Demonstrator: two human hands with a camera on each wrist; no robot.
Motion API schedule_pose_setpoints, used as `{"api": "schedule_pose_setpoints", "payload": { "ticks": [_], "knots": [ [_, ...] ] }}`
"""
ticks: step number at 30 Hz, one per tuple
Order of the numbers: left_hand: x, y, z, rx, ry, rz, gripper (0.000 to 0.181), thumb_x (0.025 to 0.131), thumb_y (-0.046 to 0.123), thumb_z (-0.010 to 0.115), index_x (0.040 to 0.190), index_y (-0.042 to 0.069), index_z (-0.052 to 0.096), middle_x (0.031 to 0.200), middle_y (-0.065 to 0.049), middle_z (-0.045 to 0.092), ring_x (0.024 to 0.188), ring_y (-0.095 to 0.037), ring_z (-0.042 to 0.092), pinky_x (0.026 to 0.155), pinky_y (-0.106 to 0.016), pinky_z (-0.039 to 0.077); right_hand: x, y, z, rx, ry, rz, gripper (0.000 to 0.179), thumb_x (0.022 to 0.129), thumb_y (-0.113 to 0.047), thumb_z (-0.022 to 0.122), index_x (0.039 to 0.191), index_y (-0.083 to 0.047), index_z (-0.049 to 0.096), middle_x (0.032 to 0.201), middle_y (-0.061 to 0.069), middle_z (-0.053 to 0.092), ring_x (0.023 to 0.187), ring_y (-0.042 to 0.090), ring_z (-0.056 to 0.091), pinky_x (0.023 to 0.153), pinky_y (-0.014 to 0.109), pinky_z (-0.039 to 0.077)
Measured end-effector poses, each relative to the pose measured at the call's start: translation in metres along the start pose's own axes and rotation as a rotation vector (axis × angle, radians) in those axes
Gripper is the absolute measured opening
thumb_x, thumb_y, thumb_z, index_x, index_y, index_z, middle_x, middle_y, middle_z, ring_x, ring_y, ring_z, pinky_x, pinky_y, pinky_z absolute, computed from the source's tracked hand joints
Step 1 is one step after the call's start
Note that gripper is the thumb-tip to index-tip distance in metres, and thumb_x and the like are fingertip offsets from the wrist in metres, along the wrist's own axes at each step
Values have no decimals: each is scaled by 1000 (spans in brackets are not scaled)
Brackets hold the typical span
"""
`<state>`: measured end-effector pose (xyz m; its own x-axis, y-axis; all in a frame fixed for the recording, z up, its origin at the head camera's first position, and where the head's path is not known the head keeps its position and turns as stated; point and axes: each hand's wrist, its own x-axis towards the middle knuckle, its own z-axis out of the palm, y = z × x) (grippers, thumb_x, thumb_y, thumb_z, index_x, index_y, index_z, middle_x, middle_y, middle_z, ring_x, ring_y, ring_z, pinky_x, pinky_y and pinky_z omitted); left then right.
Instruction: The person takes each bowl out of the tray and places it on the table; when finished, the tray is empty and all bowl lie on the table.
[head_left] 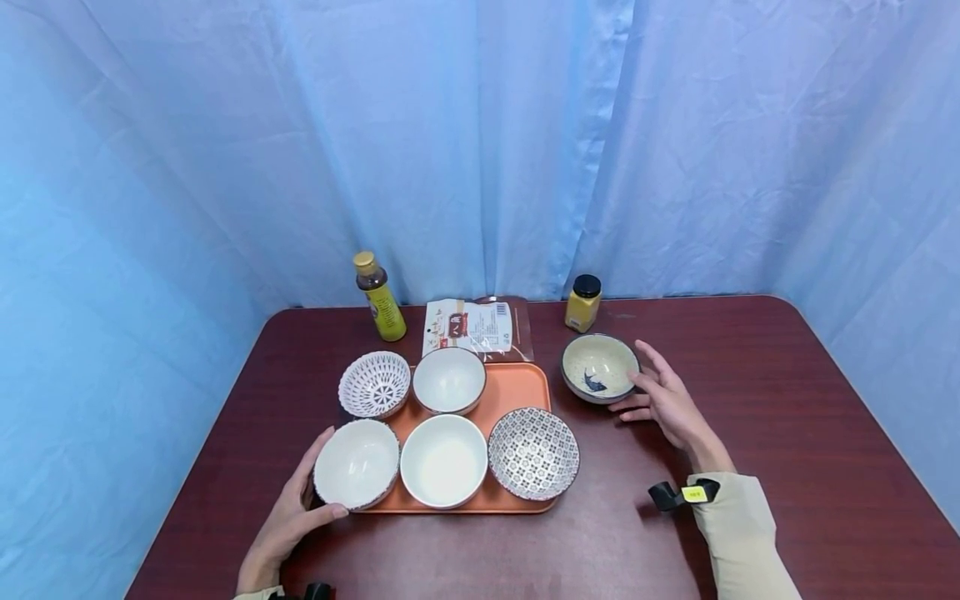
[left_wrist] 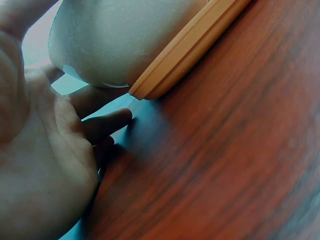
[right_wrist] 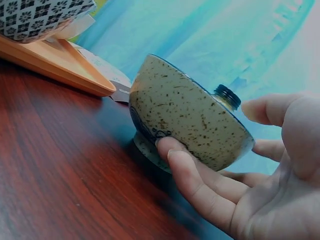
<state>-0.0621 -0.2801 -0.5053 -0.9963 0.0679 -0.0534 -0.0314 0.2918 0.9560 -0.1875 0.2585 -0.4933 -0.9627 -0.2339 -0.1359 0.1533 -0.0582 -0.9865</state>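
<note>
My left hand (head_left: 288, 508) spans the outer side of a white bowl (head_left: 357, 464) at the front left of an orange tray (head_left: 513, 385). Its thumb lies at the near rim, its fingers round the far side; in the left wrist view some fingers extend below the bowl, beside the tray edge. Right of the tray, my right hand (head_left: 670, 404) holds a speckled bowl (right_wrist: 185, 110) with a blue fish inside. Two fingertips press its lower side near the foot, other fingers pass behind it, and the thumb is at the rim.
Two white bowls (head_left: 444, 461) (head_left: 450, 380), a lattice-patterned bowl (head_left: 375, 384) and a black-and-white patterned bowl (head_left: 534, 454) sit on the tray. Behind stand a yellow-labelled bottle (head_left: 384, 308), a packet (head_left: 472, 327) and a black-lidded jar (head_left: 583, 304). A blue curtain (head_left: 420, 150) hangs behind the table.
</note>
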Motion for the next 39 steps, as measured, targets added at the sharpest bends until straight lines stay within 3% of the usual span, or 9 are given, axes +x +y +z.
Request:
{"api": "schedule_pose_setpoints", "payload": {
  "ticks": [6, 9, 11, 14, 16, 18, 21, 26, 39],
  "knots": [
    [1, -2, 0, -13, -13, 25, 102, 77, 2, 76, 161, 15, 20, 163, 1, 26, 131, 21, 29, 97, -4, 27, -11, -2, -8, -36, 14, 14, 72, 108, -26, 45, 162, -16, -2, 163, 34, 6, 83, 12, 75, 66, 31, 60],
    [0, -2, -1, -11, -10, 28, 102, 77, 1, 76, 161, 16, 21, 161, 8, 27, 130, 22, 29, 96, -4, 28, -18, -3, -12, -53, 28, -3, 71, 107, -26, 47, 162, -17, 3, 161, 31, 14, 85, 11, 75, 66, 31, 60],
    [0, -2, -1, -14, -9, 33, 103, 77, 1, 76, 161, 15, 20, 160, 10, 27, 131, 22, 29, 96, -4, 27, -24, -5, -15, -57, 37, -22, 69, 106, -26, 48, 162, -20, 8, 157, 23, 27, 86, 12, 75, 66, 31, 60],
    [0, -3, -1, -17, -14, 42, 103, 77, 1, 76, 161, 14, 20, 161, 8, 26, 131, 22, 29, 97, -3, 27, -33, -8, -19, -64, 55, -69, 65, 106, -22, 50, 161, -21, 16, 141, 0, 48, 85, 12, 76, 65, 31, 60],
    [1, -3, -1, -17, -16, 43, 102, 77, 1, 76, 161, 14, 20, 162, 3, 26, 131, 22, 29, 97, -4, 28, -38, -12, -21, -78, 64, -103, 62, 105, -21, 51, 159, -22, 20, 131, -16, 53, 85, 11, 76, 65, 31, 60],
    [1, -4, -1, -18, -18, 44, 102, 77, 1, 76, 162, 15, 20, 163, -2, 26, 131, 21, 30, 97, -4, 28, -43, -16, -22, -76, 66, -140, 60, 105, -17, 50, 158, -22, 24, 127, -22, 55, 84, 11, 76, 64, 31, 60],
    [1, -5, -1, -17, -17, 45, 102, 77, 0, 76, 161, 15, 20, 164, -4, 25, 131, 21, 30, 97, -4, 28, -50, -23, -21, -63, 41, -187, 57, 105, -13, 49, 157, -23, 27, 129, -22, 57, 85, 12, 76, 63, 31, 59],
    [1, -4, -1, -19, -15, 41, 102, 77, 1, 76, 161, 14, 20, 159, 12, 28, 131, 22, 29, 97, -4, 28, -57, -34, -16, -81, -29, -236, 55, 105, -7, 45, 156, -22, 29, 132, -18, 60, 86, 13, 76, 62, 31, 59],
    [3, -7, -2, -5, -12, -5, 102, 78, 2, 76, 162, 18, 19, 154, 24, 27, 130, 23, 27, 96, -2, 26, -57, -37, 25, -173, -276, -203, 52, 106, -6, 41, 155, -20, 32, 135, -17, 61, 89, 21, 75, 62, 42, 59]
  ]
}}
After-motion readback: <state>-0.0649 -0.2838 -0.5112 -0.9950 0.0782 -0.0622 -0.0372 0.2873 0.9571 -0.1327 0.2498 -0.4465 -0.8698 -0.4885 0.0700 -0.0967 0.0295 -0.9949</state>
